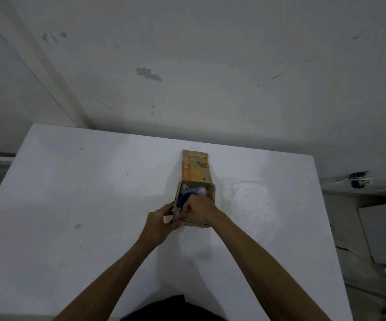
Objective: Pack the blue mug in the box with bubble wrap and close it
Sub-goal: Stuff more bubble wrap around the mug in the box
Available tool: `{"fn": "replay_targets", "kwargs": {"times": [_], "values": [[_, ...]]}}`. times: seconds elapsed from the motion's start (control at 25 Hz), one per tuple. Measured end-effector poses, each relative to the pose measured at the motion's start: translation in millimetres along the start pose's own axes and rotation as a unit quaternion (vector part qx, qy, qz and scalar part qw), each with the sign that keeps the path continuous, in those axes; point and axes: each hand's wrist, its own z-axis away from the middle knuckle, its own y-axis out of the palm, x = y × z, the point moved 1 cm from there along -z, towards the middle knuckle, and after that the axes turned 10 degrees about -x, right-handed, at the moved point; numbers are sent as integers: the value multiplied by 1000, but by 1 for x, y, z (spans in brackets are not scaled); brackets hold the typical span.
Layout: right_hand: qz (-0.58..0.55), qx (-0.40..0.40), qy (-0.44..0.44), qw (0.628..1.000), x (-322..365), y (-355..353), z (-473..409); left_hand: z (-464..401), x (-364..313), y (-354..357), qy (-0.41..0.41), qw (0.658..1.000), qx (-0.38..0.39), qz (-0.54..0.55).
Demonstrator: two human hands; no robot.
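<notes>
A small cardboard box (212, 193) stands open on the white table (71, 205), its orange printed lid flap (195, 169) folded back away from me. Inside it sits the blue mug (185, 197) with clear bubble wrap (199, 189) around it. My right hand (199, 210) reaches into the box from the near side, fingers pinching the wrap at the mug's rim. My left hand (160, 220) grips the box's near left corner and a flap there. The hands hide the lower part of the mug.
A loose sheet of clear bubble wrap (248, 200) lies on the table just right of the box. The wall rises directly behind the table. Cables and a plug (358, 180) sit past the table's right edge, beside a grey panel (384, 232).
</notes>
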Motion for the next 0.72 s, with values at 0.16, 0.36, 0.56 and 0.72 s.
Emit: {"fn": "replay_targets", "kwargs": {"times": [0.16, 0.36, 0.56, 0.72], "values": [[82, -49, -5, 995, 6, 13, 1, 3, 0, 2, -16, 1000, 3, 1], [20, 19, -2, 1000, -8, 6, -9, 5, -2, 2, -16, 1000, 2, 4], [21, -17, -52, 998, -21, -13, 5, 4, -3, -1, -1, 1000, 17, 6], [191, -59, -91, 976, -20, -10, 13, 3, -4, -1, -10, 1000, 20, 9]]}}
